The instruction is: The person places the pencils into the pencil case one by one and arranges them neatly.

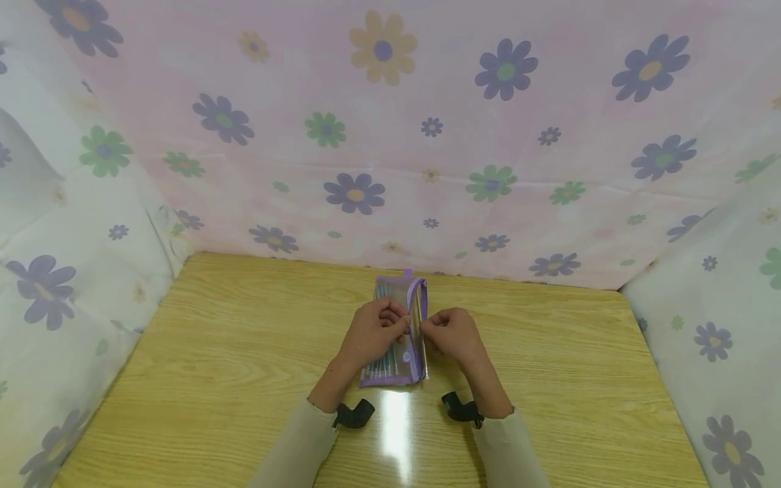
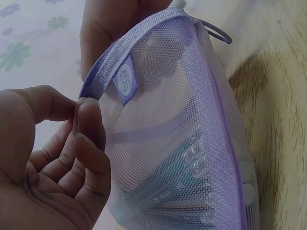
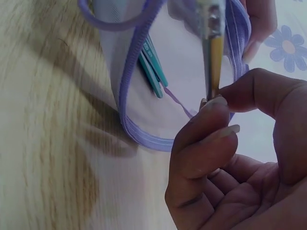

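Note:
A mesh pencil pouch (image 1: 396, 298) with purple trim lies on the table, its zipped mouth spread open on the right side. My left hand (image 1: 373, 330) pinches the zipper edge (image 2: 103, 72) between thumb and forefinger. On the other side of the mouth, my right hand (image 1: 454, 333) pinches the end of a slim paintbrush (image 3: 214, 52) with a shiny silver and gold metal part. Its far end runs out of the right wrist view. Several teal sticks (image 3: 152, 64) show inside the pouch; their far ends are hidden.
The wooden table (image 1: 256, 325) carries a bright reflection in front of the pouch. Flowered cloth (image 1: 427, 169) hangs behind it and along both sides. A purple loop (image 3: 115, 23) sticks out from the pouch's end. Black wrist mounts (image 1: 355, 413) sit at both cuffs.

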Action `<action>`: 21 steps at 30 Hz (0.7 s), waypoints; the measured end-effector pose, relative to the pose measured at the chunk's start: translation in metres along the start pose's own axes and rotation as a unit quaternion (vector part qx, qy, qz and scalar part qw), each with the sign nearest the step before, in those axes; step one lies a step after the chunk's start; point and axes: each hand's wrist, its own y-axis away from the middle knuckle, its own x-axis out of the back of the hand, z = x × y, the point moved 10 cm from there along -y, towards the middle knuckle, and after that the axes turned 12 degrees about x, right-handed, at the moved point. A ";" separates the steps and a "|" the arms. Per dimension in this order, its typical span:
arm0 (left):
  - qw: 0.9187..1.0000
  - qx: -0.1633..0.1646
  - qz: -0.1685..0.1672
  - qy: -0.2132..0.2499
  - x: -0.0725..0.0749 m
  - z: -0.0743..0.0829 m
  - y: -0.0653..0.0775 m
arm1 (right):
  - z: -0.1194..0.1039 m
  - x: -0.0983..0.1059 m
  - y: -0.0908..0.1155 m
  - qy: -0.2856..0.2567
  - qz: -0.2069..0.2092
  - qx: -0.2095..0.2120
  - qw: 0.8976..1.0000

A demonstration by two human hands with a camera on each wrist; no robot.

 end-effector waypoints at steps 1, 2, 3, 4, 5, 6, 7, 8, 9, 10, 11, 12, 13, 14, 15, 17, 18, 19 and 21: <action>1.000 0.000 0.000 -0.001 0.000 0.000 0.000 | 0.002 0.000 0.000 -0.004 0.004 -0.004 1.000; 1.000 0.001 -0.001 -0.001 0.000 0.000 0.000 | 0.004 -0.001 -0.001 -0.007 0.008 -0.010 1.000; 1.000 0.001 -0.001 -0.001 0.000 0.000 0.000 | 0.005 -0.001 -0.001 -0.009 0.012 -0.016 1.000; 1.000 0.002 0.000 -0.001 0.000 -0.001 0.000 | 0.007 -0.002 -0.001 -0.013 0.016 -0.020 1.000; 1.000 0.003 0.000 0.000 0.000 -0.001 0.001 | 0.008 -0.002 -0.001 -0.015 0.019 -0.023 0.999; 1.000 0.004 0.000 0.001 0.000 -0.001 0.001 | 0.009 -0.002 -0.001 -0.016 0.021 -0.026 0.999; 1.000 0.005 0.001 0.001 0.000 -0.001 0.001 | 0.009 -0.002 -0.001 -0.018 0.023 -0.027 0.999; 1.000 0.005 0.001 0.000 0.000 -0.001 0.001 | 0.010 -0.003 -0.001 -0.021 0.024 -0.028 0.999; 1.000 0.004 0.001 0.000 0.000 -0.001 0.001 | 0.010 -0.003 -0.001 -0.022 0.026 -0.027 0.999; 1.000 0.002 0.001 0.000 0.000 -0.001 0.001 | 0.010 -0.003 -0.001 -0.025 0.027 -0.026 0.999; 1.000 -0.001 0.000 0.000 0.000 0.000 0.001 | 0.010 -0.003 -0.001 -0.027 0.027 -0.025 0.999; 1.000 -0.003 0.000 -0.001 0.000 0.000 0.001 | 0.010 -0.004 -0.001 -0.031 0.027 -0.023 0.999; 1.000 -0.005 0.001 -0.003 0.000 0.000 0.001 | 0.010 -0.005 -0.002 -0.033 0.027 -0.022 0.999; 1.000 -0.007 0.002 -0.004 0.000 0.000 0.001 | 0.010 -0.005 -0.002 -0.034 0.027 -0.021 0.999; 1.000 -0.008 0.004 -0.004 0.000 0.000 0.001 | 0.010 -0.005 -0.002 -0.034 0.027 -0.020 0.999; 1.000 -0.009 0.007 -0.006 0.001 0.000 0.000 | 0.011 -0.006 -0.002 -0.036 0.026 -0.018 0.999; 1.000 -0.009 0.009 -0.008 0.001 0.000 -0.001 | 0.011 -0.006 -0.002 -0.035 0.026 -0.018 0.999; 1.000 -0.011 0.010 -0.010 0.001 0.000 -0.001 | 0.011 -0.006 -0.002 -0.034 0.026 -0.018 0.999; 1.000 -0.012 0.011 -0.010 0.001 -0.001 -0.002 | 0.011 -0.006 -0.002 -0.034 0.027 -0.017 0.999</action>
